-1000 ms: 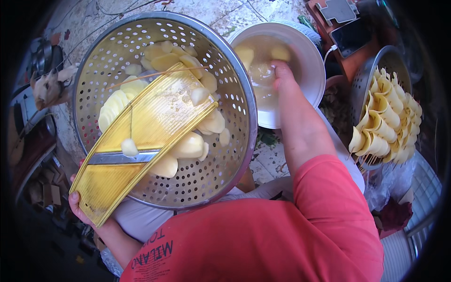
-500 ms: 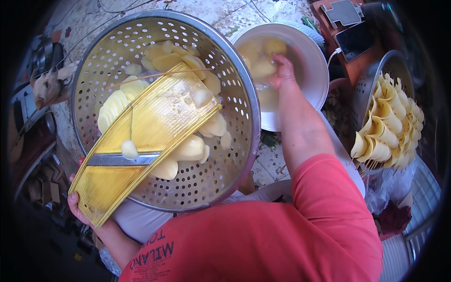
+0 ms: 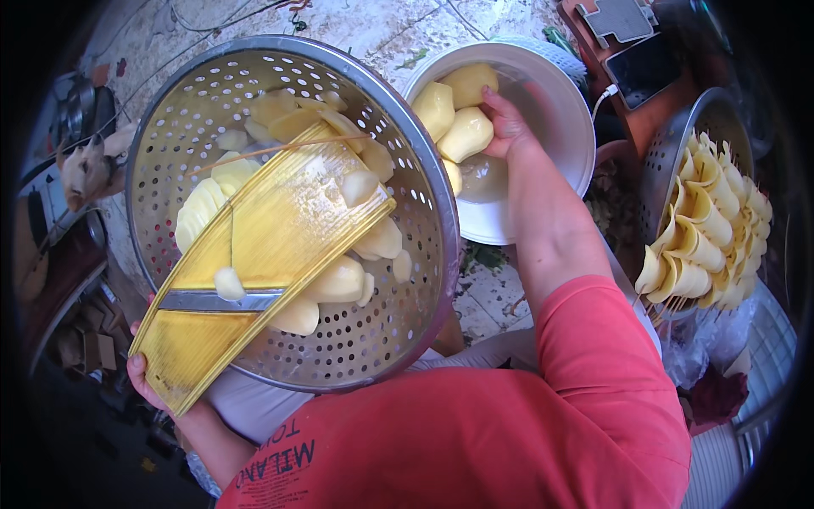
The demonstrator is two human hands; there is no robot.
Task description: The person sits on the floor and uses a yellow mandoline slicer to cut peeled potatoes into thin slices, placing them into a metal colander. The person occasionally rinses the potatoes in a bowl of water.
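My left hand (image 3: 146,382) grips the lower end of a yellow mandoline slicer (image 3: 271,229), which lies slanted over a big metal colander (image 3: 434,127). A small piece of potato (image 3: 228,284) sits at the slicer's blade. Under and beside the board are potato slices (image 3: 199,212) and some larger peeled pieces (image 3: 337,280). A thin wooden skewer (image 3: 280,151) rests across the board's far end. At the white bucket (image 3: 572,110) of cloudy water, my right hand (image 3: 507,127) is closed around a cluster of peeled potatoes (image 3: 466,136), now at the bucket's left side; its palm is hidden.
At the right, another metal colander (image 3: 657,170) holds skewered, folded potato slices (image 3: 704,225). Behind it a phone (image 3: 642,71) with a white cable lies on a brown surface. A dog (image 3: 85,170) is at the left. Clear plastic (image 3: 687,343) hangs at lower right.
My right hand has brought peeled potatoes up out of the water toward the bucket's left rim. The colander and slicer have shifted slightly; my left hand keeps its hold.
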